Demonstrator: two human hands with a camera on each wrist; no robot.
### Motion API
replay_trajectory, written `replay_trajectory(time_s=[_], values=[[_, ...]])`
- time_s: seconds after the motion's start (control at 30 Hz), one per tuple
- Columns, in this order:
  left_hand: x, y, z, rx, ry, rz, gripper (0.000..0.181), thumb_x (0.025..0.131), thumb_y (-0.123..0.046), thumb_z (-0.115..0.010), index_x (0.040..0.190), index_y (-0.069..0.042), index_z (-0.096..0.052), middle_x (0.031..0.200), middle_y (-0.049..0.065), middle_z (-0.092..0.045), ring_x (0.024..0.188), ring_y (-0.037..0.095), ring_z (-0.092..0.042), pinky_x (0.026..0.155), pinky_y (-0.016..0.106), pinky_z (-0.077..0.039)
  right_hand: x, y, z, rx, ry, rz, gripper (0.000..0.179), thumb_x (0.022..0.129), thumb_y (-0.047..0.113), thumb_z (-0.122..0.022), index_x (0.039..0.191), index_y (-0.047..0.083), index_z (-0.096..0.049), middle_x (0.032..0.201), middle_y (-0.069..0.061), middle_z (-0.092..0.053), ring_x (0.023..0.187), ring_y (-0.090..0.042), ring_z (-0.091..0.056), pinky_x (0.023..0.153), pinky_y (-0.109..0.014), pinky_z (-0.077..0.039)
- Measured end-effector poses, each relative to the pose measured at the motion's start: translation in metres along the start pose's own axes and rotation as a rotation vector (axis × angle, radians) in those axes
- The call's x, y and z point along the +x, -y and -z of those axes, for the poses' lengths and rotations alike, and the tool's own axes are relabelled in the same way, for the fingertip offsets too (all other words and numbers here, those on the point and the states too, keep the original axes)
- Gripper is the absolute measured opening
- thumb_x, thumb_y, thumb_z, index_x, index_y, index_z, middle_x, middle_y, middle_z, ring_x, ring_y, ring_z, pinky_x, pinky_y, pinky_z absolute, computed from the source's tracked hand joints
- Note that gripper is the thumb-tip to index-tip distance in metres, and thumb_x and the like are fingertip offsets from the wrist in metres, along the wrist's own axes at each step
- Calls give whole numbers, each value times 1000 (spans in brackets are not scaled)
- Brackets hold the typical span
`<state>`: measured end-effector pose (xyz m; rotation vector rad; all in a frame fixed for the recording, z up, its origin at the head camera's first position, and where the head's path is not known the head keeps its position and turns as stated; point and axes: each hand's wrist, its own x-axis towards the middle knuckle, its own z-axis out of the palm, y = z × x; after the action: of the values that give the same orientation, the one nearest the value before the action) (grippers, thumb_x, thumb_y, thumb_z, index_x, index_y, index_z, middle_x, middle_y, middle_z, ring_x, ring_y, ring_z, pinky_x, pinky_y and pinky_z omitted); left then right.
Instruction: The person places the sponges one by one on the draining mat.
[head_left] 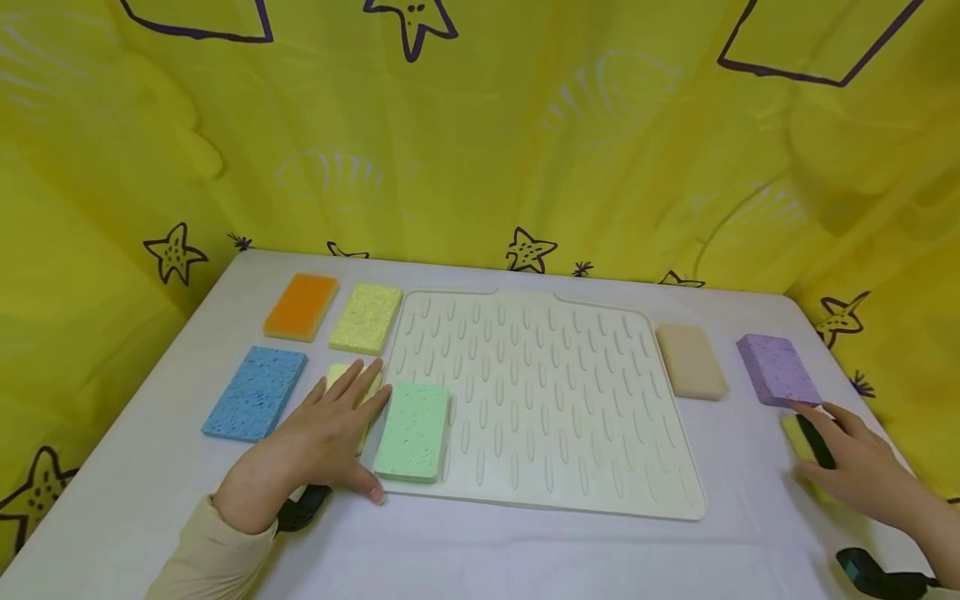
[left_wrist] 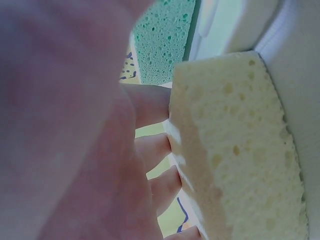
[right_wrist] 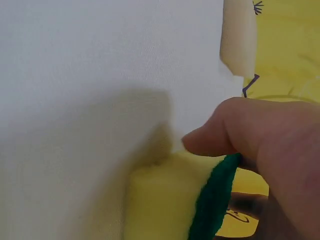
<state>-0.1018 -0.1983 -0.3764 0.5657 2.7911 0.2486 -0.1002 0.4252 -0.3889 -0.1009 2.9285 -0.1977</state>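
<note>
Pinching the scrub sponge (right_wrist: 159, 202), the right grip (head_left: 862, 462) could, if slid forward, bump the purple sponge (head_left: 780, 369) ahead, left grip (head_left: 322, 435) spread.

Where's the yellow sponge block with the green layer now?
At far right in the head view, the yellow-and-green sponge is held in the right hand, in front of the purple rectangular sponge.

We see a white table (head_left: 585, 558), directly on it: ridged off-white mat (head_left: 540, 400), orange sponge (head_left: 300, 307), mottled yellow sponge (head_left: 366, 318), blue sponge (head_left: 255, 393), pale yellow sponge (left_wrist: 245, 145), beige sponge (head_left: 690, 362), purple sponge (head_left: 777, 369).
</note>
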Motion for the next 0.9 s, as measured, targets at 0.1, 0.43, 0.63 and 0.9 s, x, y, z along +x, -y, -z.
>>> replay_trajectory(time_s=[0.1,0.43,0.63,0.9], values=[[1,0,1,10,0,0,133,50,-74,-83,154,-6,-35,167,17,-8,153,43,-8,117,69,-13,-3,-2,-1,6,42,-9,91,82,14,-72,150,-5,-14,135,-56,-13,106,-75,-33,83,-80,-35],[2,0,2,0,29,10,134,49,-75,-81,154,-6,-33,167,16,-7,153,42,-6,118,69,-11,-13,-3,2,-39,116,-34,121,74,22,-82,155,3,5,136,-55,-7,99,-77,-39,75,-77,-42],[1,0,2,-1,19,11,134,49,-74,-82,154,-6,-34,167,16,-8,153,42,-7,118,69,-11,-20,-9,-2,-31,136,36,132,64,12,-83,156,7,13,142,-51,1,108,-74,-30,76,-81,-33],[1,0,1,1,16,6,134,49,-74,-81,154,-6,-34,167,17,-8,153,42,-7,117,69,-12,-12,-15,-1,-97,99,80,133,62,8,-88,156,4,6,141,-46,-15,117,-62,-28,83,-83,-32]])
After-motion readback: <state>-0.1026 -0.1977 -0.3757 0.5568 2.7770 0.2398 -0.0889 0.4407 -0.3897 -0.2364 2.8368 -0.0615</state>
